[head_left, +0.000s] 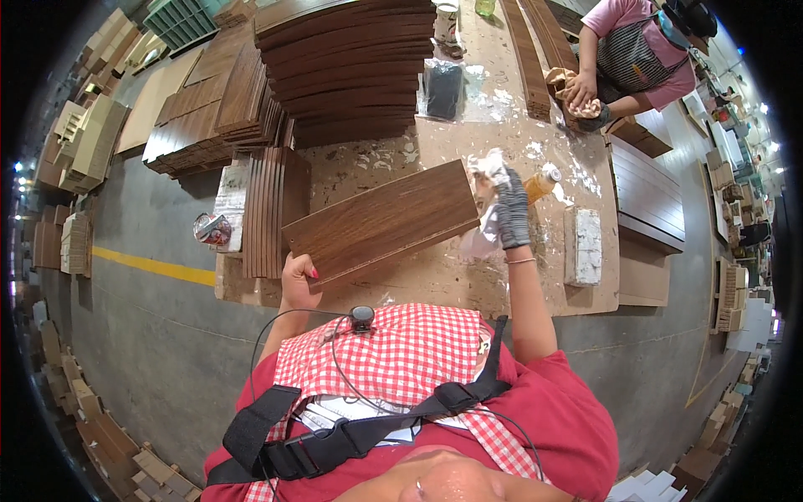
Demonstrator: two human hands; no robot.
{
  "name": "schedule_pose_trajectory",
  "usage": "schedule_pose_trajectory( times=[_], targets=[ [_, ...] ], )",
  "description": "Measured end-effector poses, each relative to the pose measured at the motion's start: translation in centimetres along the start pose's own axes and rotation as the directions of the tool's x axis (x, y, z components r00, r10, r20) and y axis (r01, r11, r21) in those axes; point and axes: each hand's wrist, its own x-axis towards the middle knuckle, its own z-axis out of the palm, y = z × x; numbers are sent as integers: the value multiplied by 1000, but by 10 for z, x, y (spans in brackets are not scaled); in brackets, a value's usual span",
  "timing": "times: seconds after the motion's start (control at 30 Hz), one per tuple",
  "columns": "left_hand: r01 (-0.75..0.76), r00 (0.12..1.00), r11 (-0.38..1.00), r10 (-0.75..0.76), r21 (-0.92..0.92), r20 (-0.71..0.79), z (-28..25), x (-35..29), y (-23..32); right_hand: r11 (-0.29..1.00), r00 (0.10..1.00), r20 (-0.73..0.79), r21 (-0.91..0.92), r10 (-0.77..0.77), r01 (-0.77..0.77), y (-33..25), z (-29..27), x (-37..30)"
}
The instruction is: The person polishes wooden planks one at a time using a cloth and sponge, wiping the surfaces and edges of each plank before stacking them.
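Board (385, 222) slants between your hands over the table (535, 272), long axis running near-left to far-right; your left hand (299, 276) grips its near-left corner; your gloved right hand (512, 211), nearer the other end, holds a white cloth (480, 241) there; contact unclear.

Bright light, glare on stacked boards (651, 194), dark curved edges, outer detail seemingly soft
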Motion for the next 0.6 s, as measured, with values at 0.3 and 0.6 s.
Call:
schedule_pose_trajectory(
  times=[0.3,0.6],
  targets=[
    [-69,993,993,60,97,98,-6,2,-2,975,955,298,-209,-8,74,-49,39,-27],
    [56,998,998,-56,14,23,11,-7,1,992,988,-109,-54,111,-118,-46,35,-15]
  ],
)
